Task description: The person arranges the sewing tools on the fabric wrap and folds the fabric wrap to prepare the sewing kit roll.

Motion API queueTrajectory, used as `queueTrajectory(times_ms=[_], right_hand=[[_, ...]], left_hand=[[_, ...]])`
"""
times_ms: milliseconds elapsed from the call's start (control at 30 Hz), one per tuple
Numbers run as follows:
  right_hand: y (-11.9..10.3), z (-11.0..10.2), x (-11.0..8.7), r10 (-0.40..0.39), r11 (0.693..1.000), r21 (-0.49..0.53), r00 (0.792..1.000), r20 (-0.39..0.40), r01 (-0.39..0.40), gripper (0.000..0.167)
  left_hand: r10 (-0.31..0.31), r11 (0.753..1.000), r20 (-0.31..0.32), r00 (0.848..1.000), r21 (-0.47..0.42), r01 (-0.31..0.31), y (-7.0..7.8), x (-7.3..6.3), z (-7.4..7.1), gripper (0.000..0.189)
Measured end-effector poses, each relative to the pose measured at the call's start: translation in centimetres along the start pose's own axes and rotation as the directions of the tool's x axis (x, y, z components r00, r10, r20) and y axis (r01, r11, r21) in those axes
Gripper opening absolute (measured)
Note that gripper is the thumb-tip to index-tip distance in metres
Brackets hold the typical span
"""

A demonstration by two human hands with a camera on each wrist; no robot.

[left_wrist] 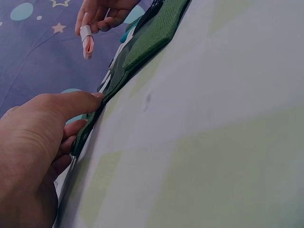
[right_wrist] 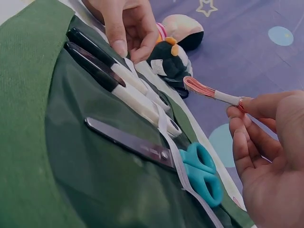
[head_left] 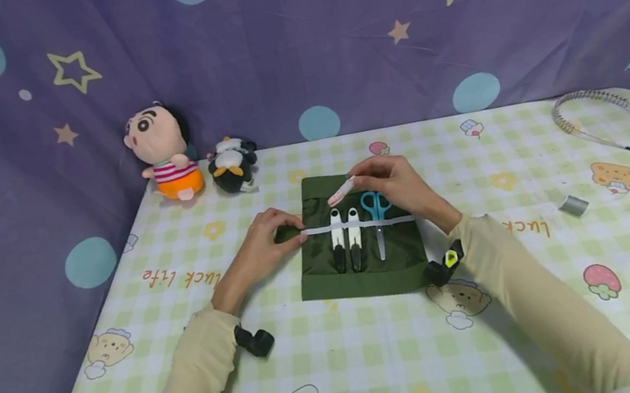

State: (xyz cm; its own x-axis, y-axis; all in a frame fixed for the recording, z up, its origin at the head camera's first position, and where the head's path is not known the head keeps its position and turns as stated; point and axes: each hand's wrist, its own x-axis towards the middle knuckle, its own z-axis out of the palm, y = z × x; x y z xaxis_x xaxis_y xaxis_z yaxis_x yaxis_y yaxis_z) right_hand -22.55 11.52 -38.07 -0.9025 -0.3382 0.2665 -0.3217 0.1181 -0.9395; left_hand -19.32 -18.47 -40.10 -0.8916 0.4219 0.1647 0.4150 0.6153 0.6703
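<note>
A dark green fabric case (head_left: 368,284) lies unfolded on the table, a white elastic band (right_wrist: 179,164) running across it. Under the band sit two white tools with black ends (right_wrist: 135,102) and a pair of scissors (right_wrist: 203,173) with blue handles. My left hand (head_left: 264,240) pinches the case's left edge near the band's end, thumb on top and fingers beneath. Above the case's far part, my right hand (head_left: 397,182) holds a small folded pink bundle (right_wrist: 199,87) with a white band, between thumb and fingertips. Whether it is thread or tape I cannot tell.
Two plush toys, a doll (head_left: 172,158) and a black-and-white one (head_left: 232,165), are at the back left. A small grey cylinder (head_left: 573,205) lies to the right, with a coiled-looking headband (head_left: 589,99) farther back. A purple curtain (head_left: 326,47) hangs behind the table.
</note>
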Motion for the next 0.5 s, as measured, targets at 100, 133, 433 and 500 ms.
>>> queueTrajectory(times_ms=[100, 133, 433, 500], right_hand=[[0.1, 0.4, 0.1, -0.011, 1.0, -0.011, 1.0, 0.011, 0.011, 0.02], [0.1, 0.5, 0.1, -0.01, 1.0, -0.011, 1.0, 0.018, 0.01, 0.02], [0.3, 1.4, 0.4, -0.001, 1.0, 0.012, 0.996, 0.09, 0.0, 0.025], [0.4, 1.6, 0.6, -0.011, 1.0, 0.001, 0.995, 0.099, 0.011, 0.025]], left_hand=[[0.002, 1.0, 0.002, 1.0, 0.0, -0.002, 0.1, -0.1, 0.0, 0.015], [0.002, 1.0, 0.003, 1.0, 0.0, -0.002, 0.1, -0.1, 0.0, 0.015], [-0.005, 1.0, -0.001, 1.0, 0.003, 0.005, 0.1, 0.1, 0.1, 0.014], [-0.004, 1.0, -0.003, 1.0, 0.0, 0.004, 0.1, 0.0, 0.0, 0.014]])
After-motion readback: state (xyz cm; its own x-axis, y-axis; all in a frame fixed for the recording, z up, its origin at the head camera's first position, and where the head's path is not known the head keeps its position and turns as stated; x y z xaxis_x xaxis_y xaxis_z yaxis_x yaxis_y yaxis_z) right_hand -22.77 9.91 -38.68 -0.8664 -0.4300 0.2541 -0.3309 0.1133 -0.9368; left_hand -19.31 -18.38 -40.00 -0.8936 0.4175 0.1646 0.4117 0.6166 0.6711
